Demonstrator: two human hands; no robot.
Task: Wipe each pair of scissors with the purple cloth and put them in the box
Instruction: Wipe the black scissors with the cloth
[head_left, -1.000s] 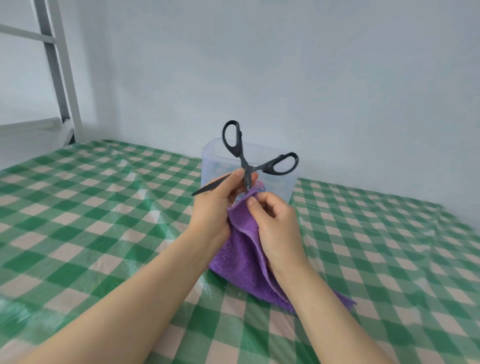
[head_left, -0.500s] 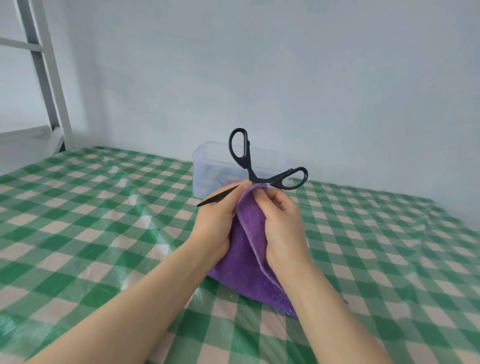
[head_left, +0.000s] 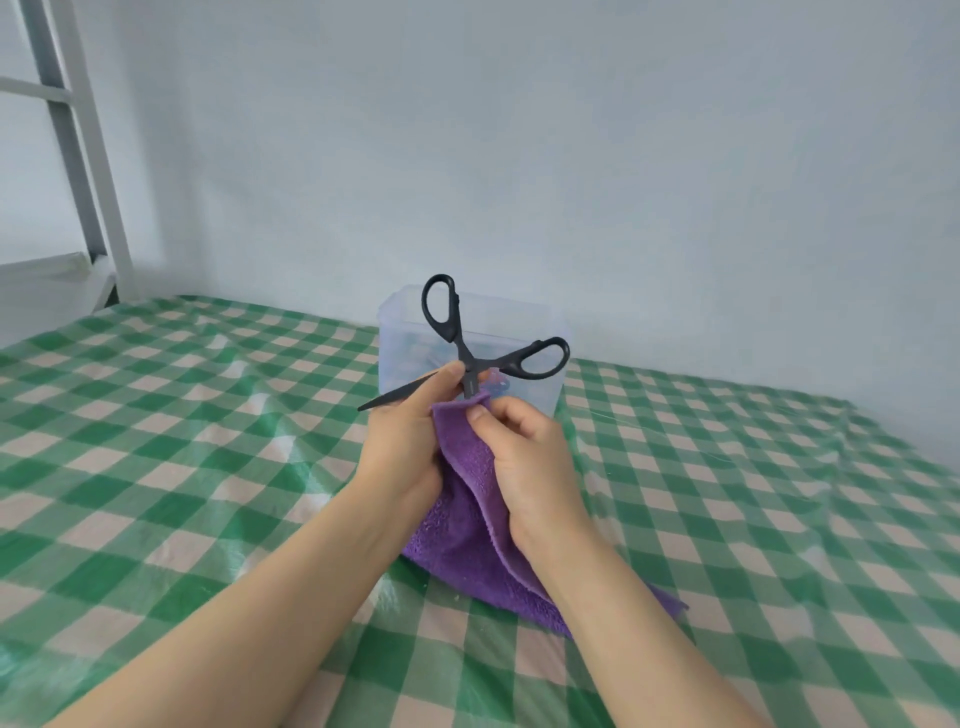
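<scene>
1 scissors (head_left: 464, 358), L hand (head_left: 405, 441); 1 cloth (head_left: 467, 504), R hand (head_left: 530, 462); 1 box (head_left: 540, 397).

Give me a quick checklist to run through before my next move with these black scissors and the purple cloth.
1. Secure hold: left hand holds black scissors near pivot, ok.
2. Wiping contact: right hand pinches purple cloth round one blade, ok.
3. Both blades covered: not ok, other blade sticks out bare.
4. Scissors closed for storing: not ok, blades spread.
5. Open top on box: ok.
6. Room inside box: cannot tell, contents blurred.
</scene>
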